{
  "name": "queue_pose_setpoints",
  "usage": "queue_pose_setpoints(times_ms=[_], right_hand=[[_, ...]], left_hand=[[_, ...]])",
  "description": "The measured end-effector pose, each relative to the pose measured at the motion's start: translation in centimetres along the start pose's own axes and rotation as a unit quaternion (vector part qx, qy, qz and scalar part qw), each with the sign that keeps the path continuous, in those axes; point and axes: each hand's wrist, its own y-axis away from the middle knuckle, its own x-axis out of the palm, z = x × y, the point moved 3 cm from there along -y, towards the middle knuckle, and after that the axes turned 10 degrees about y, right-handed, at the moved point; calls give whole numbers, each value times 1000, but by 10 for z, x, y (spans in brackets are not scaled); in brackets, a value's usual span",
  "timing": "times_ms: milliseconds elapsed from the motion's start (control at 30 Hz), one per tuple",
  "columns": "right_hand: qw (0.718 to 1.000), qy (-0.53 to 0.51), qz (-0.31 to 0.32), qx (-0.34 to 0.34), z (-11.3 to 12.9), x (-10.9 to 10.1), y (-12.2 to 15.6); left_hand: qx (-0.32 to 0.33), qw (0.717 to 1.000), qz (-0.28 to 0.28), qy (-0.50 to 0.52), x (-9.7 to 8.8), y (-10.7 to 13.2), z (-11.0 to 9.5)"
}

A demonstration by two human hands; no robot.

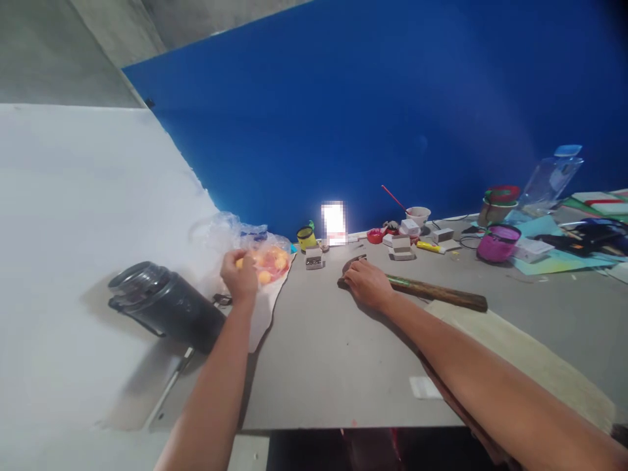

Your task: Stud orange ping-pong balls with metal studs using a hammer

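Observation:
On the left, my left hand (239, 276) has its fingers curled at a clear plastic bag (230, 229) with orange and yellow pieces (269, 263) in it; its fingertips are partly hidden. My right hand (369, 282) is closed over the head end of a hammer (441, 293), which lies on the grey table. The wooden handle points to the right, and my fingers cover much of the head. A small open box of metal pieces (314, 260) stands between my hands, farther back.
A dark bottle (169, 304) leans beside my left forearm. Along the blue panel (343, 118) stand a yellow cup (307, 238), a white bowl (418, 214), a yellow tube (430, 247) and a purple pouch (498, 245). Beige sheet material (530, 353) lies under my right forearm.

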Motion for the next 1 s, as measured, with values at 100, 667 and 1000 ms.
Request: queue_pose_setpoints(times_ms=[100,667,1000], right_hand=[[1000,-17,-2,-6,-3,0,-1],[999,-46,26,-14,-2,-6,-2],[998,-52,29,-3,-5,-4,-7]], left_hand=[[-7,981,-32,-190,-20,-21,1],[-60,856,203,-472,5,-54,57],[-9,866,233,-442,20,-68,49]])
